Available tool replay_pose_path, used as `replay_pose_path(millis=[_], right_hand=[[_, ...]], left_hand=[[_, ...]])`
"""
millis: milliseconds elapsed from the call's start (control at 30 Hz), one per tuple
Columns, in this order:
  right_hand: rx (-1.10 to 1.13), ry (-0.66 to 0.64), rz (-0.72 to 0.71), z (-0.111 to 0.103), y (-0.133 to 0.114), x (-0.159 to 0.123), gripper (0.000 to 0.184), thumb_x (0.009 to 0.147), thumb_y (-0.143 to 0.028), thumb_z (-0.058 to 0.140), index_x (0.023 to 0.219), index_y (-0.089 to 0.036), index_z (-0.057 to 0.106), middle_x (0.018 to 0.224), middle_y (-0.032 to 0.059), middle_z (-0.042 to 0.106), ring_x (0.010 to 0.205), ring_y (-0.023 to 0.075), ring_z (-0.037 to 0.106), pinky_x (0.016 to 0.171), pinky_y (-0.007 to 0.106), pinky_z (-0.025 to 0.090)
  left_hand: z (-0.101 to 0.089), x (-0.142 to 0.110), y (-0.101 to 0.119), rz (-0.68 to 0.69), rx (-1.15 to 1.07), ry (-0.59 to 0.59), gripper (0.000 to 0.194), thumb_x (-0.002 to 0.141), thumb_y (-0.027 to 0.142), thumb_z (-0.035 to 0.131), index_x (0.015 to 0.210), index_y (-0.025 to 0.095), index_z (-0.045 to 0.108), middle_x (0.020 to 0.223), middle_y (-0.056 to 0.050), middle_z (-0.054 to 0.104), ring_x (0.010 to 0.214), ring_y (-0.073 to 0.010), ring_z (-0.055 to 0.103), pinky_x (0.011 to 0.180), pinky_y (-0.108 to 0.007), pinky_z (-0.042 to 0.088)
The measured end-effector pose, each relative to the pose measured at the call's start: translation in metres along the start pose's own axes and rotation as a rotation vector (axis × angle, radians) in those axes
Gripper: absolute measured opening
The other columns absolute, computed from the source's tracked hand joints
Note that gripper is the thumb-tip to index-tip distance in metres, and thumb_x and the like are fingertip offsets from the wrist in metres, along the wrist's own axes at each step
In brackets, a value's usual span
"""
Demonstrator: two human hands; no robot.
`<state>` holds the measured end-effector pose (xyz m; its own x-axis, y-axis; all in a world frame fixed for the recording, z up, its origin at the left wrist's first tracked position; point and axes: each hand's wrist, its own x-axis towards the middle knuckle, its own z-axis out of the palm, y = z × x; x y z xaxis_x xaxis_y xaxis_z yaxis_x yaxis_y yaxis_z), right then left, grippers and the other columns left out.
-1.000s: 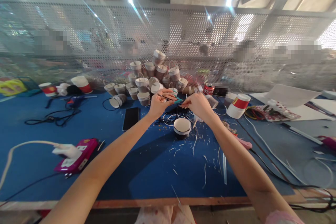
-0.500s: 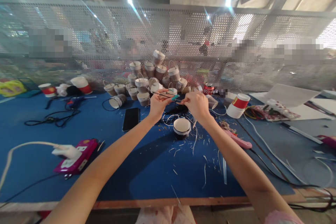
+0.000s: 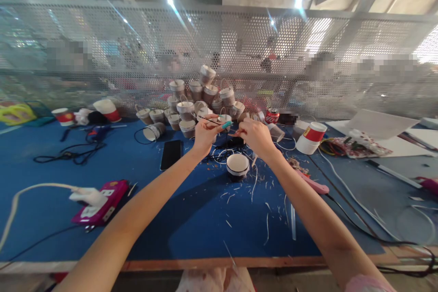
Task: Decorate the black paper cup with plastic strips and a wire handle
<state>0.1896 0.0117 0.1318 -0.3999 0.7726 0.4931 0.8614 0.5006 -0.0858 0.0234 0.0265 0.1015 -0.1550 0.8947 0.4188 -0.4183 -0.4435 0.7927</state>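
My left hand [image 3: 204, 138] is closed, its thumb and fingers pinching a thin black cord [image 3: 211, 121]. A teal patch, apparently a long nail, shows at its thumb tip. Close by on the right, my right hand [image 3: 256, 136] has its fingers pressed together; what lies between them is too small to make out. Just below both hands a small cup [image 3: 237, 163], white inside with a dark lower wall, stands upright on the blue table [image 3: 198, 223]. Loops of black and white cord [image 3: 219, 155] lie behind the cup, partly hidden by it.
A pile of small grey-brown cups [image 3: 186, 107] leans towards the perforated screen [image 3: 137, 54]. A phone [image 3: 170, 155] and a magenta power strip [image 3: 111, 198] lie left. Right are a pink-handled tool [image 3: 313, 183] and a red-and-white paper cup [image 3: 311, 138]. White scraps litter the table.
The fingers of both hands have shifted slightly, and the black cord by my left hand sits at a slightly different angle. The cup and the pile have stayed in place.
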Motion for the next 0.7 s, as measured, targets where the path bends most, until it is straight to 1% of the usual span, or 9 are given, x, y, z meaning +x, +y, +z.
replay_pose_path(millis=[167, 333, 400, 500, 600, 700], right_hand=[[-0.014, 0.0, 0.001, -0.003, -0.001, -0.001, 0.016, 0.085, -0.023, 0.052, 0.078, -0.019, 0.065, 0.087, 0.0035, 0.064, 0.075, 0.0155, 0.058, 0.055, 0.025, 0.029], [0.039, -0.028, -0.015, -0.003, 0.001, 0.001, 0.017, 0.085, -0.024, 0.053, 0.078, -0.018, 0.067, 0.087, 0.0045, 0.065, 0.078, 0.0154, 0.059, 0.059, 0.024, 0.035], [0.113, -0.088, -0.041, -0.004, 0.004, 0.003, 0.016, 0.084, -0.022, 0.054, 0.079, -0.017, 0.068, 0.086, 0.005, 0.067, 0.079, 0.0152, 0.06, 0.064, 0.023, 0.038], [0.25, -0.23, -0.079, -0.009, 0.01, 0.004, 0.018, 0.084, -0.017, 0.054, 0.078, -0.016, 0.072, 0.08, 0.0045, 0.07, 0.076, 0.0141, 0.062, 0.07, 0.022, 0.042], [0.274, -0.296, -0.037, -0.016, 0.014, 0.004, 0.021, 0.082, -0.014, 0.055, 0.073, -0.016, 0.073, 0.072, 0.0038, 0.071, 0.07, 0.0138, 0.063, 0.069, 0.022, 0.043], [0.175, -0.286, 0.067, -0.019, 0.015, 0.003, 0.016, 0.079, -0.018, 0.06, 0.075, -0.018, 0.075, 0.067, 0.0028, 0.071, 0.067, 0.0152, 0.064, 0.062, 0.023, 0.042]], left_hand=[[0.0, 0.0, 0.0, -0.01, -0.005, -0.002, 0.05, 0.043, 0.025, 0.087, 0.082, 0.016, 0.057, 0.061, 0.004, 0.07, 0.057, -0.0118, 0.066, 0.062, -0.023, 0.053], [-0.001, 0.001, -0.001, 0.001, -0.005, 0.003, 0.048, 0.043, 0.025, 0.086, 0.08, 0.017, 0.058, 0.058, 0.005, 0.068, 0.057, -0.0104, 0.065, 0.063, -0.022, 0.051], [-0.003, 0.002, -0.001, 0.008, 0.011, -0.008, 0.048, 0.044, 0.025, 0.086, 0.081, 0.017, 0.058, 0.059, 0.005, 0.068, 0.057, -0.0102, 0.065, 0.063, -0.022, 0.051], [-0.007, 0.006, -0.001, 0.028, 0.035, -0.005, 0.046, 0.045, 0.025, 0.086, 0.081, 0.017, 0.058, 0.061, 0.004, 0.069, 0.059, -0.0113, 0.066, 0.065, -0.024, 0.052], [-0.012, 0.009, -0.002, 0.036, 0.07, -0.014, 0.047, 0.046, 0.025, 0.085, 0.083, 0.017, 0.059, 0.06, 0.003, 0.068, 0.06, -0.0134, 0.067, 0.064, -0.025, 0.052], [-0.014, 0.009, -0.002, 0.041, 0.116, -0.056, 0.048, 0.048, 0.025, 0.085, 0.088, 0.017, 0.058, 0.065, 0.0, 0.07, 0.063, -0.0153, 0.068, 0.065, -0.027, 0.053]])
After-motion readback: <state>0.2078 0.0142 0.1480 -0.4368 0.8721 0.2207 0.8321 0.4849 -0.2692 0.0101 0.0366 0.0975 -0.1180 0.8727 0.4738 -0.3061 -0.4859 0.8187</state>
